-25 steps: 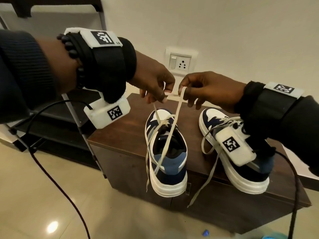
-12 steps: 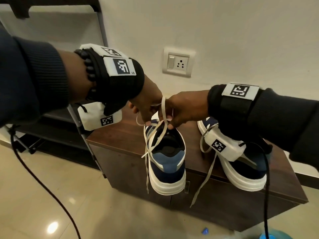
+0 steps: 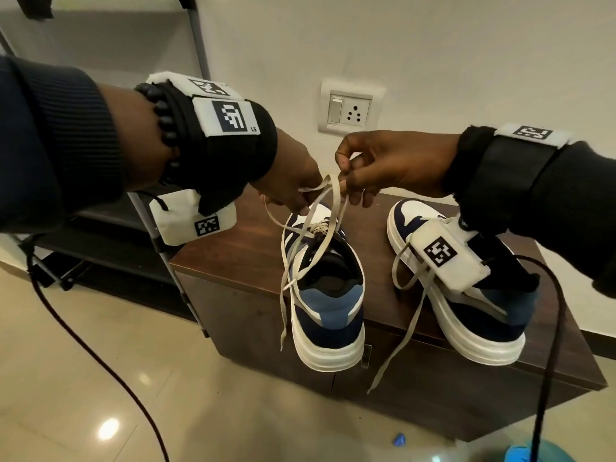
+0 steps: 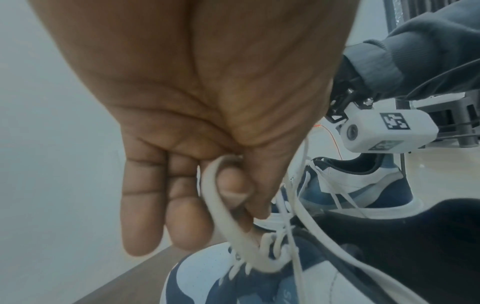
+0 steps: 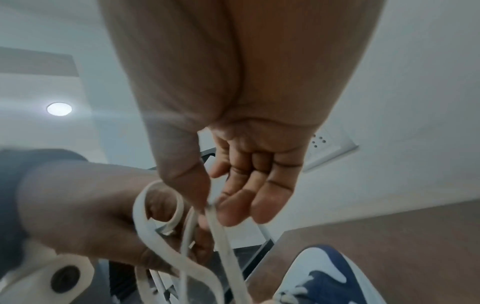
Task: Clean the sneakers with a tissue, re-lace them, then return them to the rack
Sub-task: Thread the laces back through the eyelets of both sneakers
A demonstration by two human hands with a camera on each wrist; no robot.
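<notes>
While both hands pinch the lace, two sneakers sit on the counter.
Left hand holds a loop; right hand pinches the other strand.

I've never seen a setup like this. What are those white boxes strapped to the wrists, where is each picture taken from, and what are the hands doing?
No machine here: a person wears three cameras. The wide picture comes from one on the head. The white boxes under the wrists are cameras too, each looking along its hand, which gives the two close-ups. Two blue and white sneakers stand on a brown cabinet. The left hand holds a loop of the left sneaker's lace, and the right hand pinches another strand of it, apparently tying a bow. The right sneaker's laces hang loose over the cabinet edge. A metal rack stands to the left.
</notes>
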